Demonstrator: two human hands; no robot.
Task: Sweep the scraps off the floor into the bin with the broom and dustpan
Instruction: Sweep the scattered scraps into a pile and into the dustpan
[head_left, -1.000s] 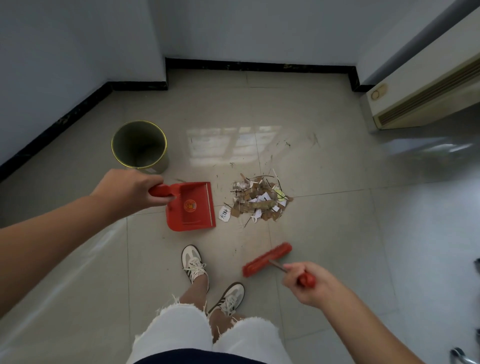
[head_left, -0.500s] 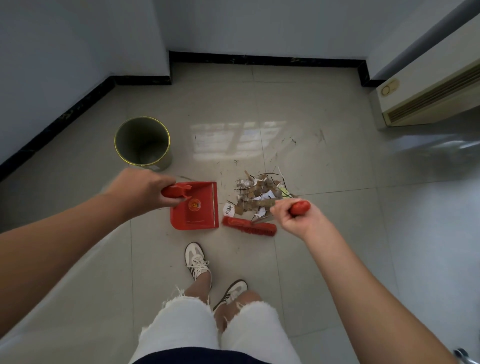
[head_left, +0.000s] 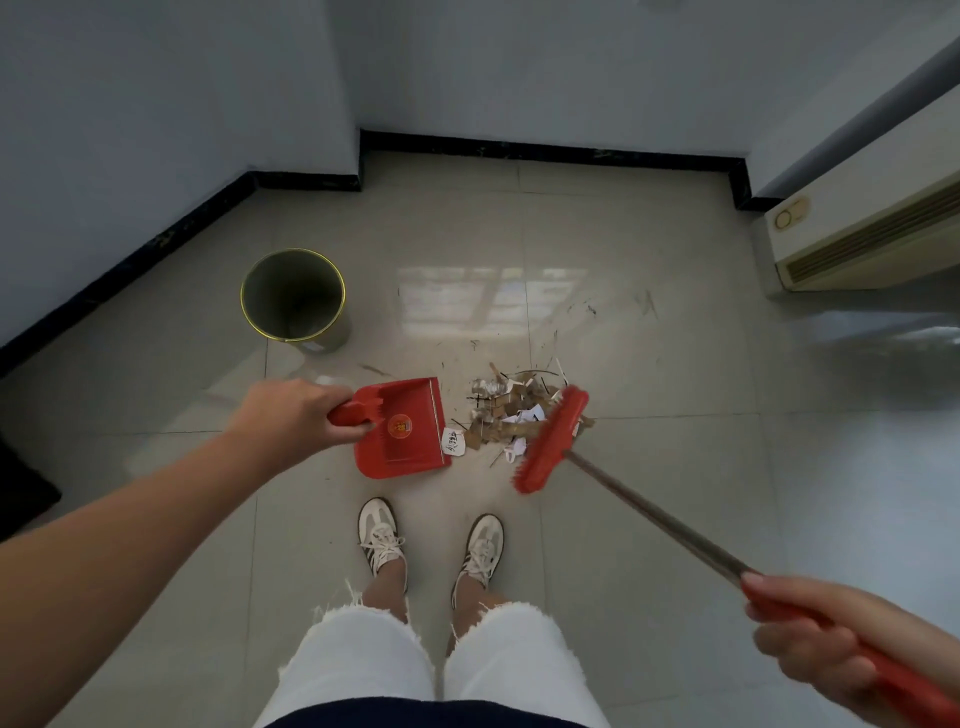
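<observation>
A pile of cardboard and paper scraps lies on the tiled floor. My left hand grips the handle of a red dustpan, which sits on the floor just left of the pile with its mouth toward it. One white scrap lies at the pan's lip. My right hand grips the red end of the broom's long handle at the lower right. The red broom head rests against the pile's right side. The round bin with a gold rim stands upright to the far left of the dustpan.
My two feet in white sneakers stand just below the dustpan and pile. Walls with a black skirting close the far side and left. A cream floor-standing unit fills the right corner.
My right hand has slid down the handle and pulled back to the lower right. The broom head has swung from below the pile to its right side. The dustpan has barely moved.
</observation>
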